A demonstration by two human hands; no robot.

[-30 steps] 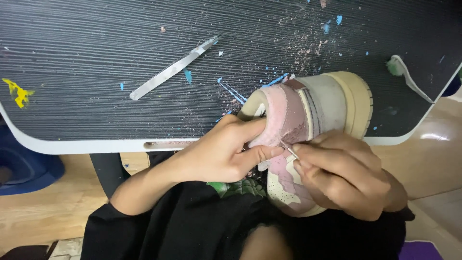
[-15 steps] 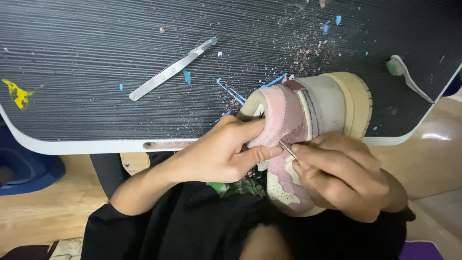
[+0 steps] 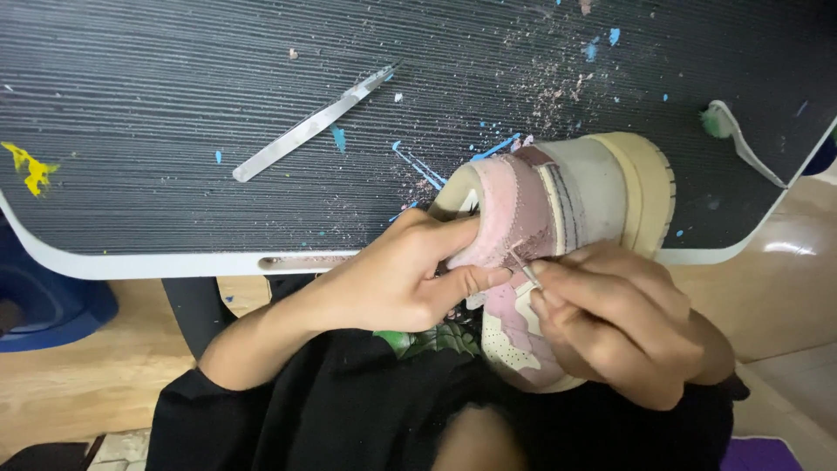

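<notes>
Shoe [image 3: 558,209], pink and cream, rests at the worktop's [image 3: 131,253] near edge; left hand [image 3: 401,279] clamps its heel to steady it while right hand [image 3: 619,331] pinches a thin needle [image 3: 520,264]; metal blade [image 3: 305,131] lies apart

Even bright light, sharp focus, soft shadows.

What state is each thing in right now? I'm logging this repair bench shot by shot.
Shoe: pink and cream, heel on the table edge, gripped.
Left hand: clasping the shoe's collar.
Right hand: pinching a thin metal tool against the shoe.
Tweezers: lying flat, untouched.
Table: paint-flecked, dusty.
</notes>
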